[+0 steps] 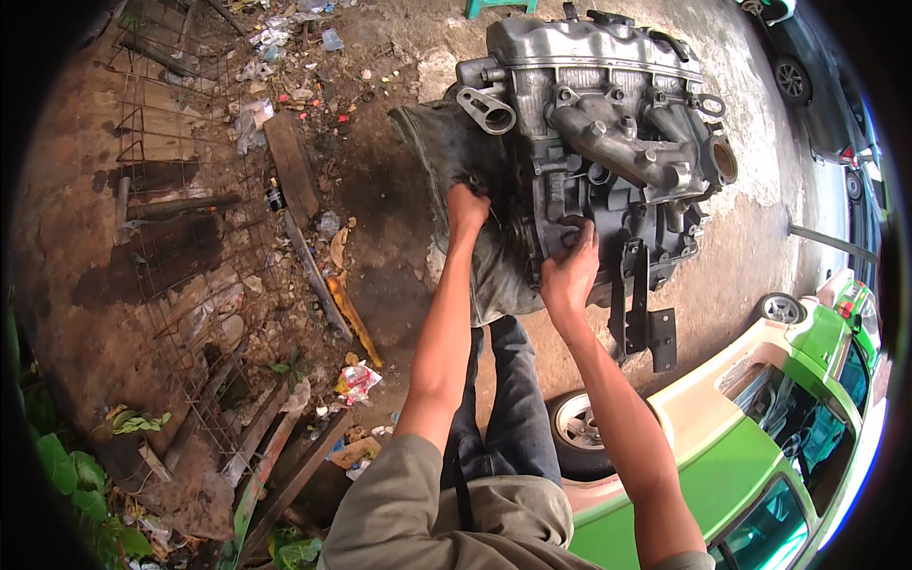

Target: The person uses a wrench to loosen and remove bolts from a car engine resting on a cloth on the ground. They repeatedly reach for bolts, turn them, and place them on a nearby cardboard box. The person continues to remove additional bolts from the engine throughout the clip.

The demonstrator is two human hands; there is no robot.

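A grey metal car engine (608, 142) rests on a dark, dirty cloth (499, 275) on the ground in front of me. A cast manifold (617, 138) runs along its upper side, and a black bracket (641, 309) sticks out at its near right. My left hand (467, 209) is closed in a fist over the cloth, left of the engine. A small dark piece shows at its fingers, too hidden to name. Against the near part of the engine block lies my right hand (572, 271), its fingers bent onto the metal and its thumb at the edge.
Scattered litter, wooden boards (293, 166) and a rusty wire mesh (157, 190) cover the ground at left. A green and cream car (722, 408) stands close at right, its wheel (581, 427) near my legs. Another dark car (807, 66) is at far right. A green stool (502, 6) shows behind.
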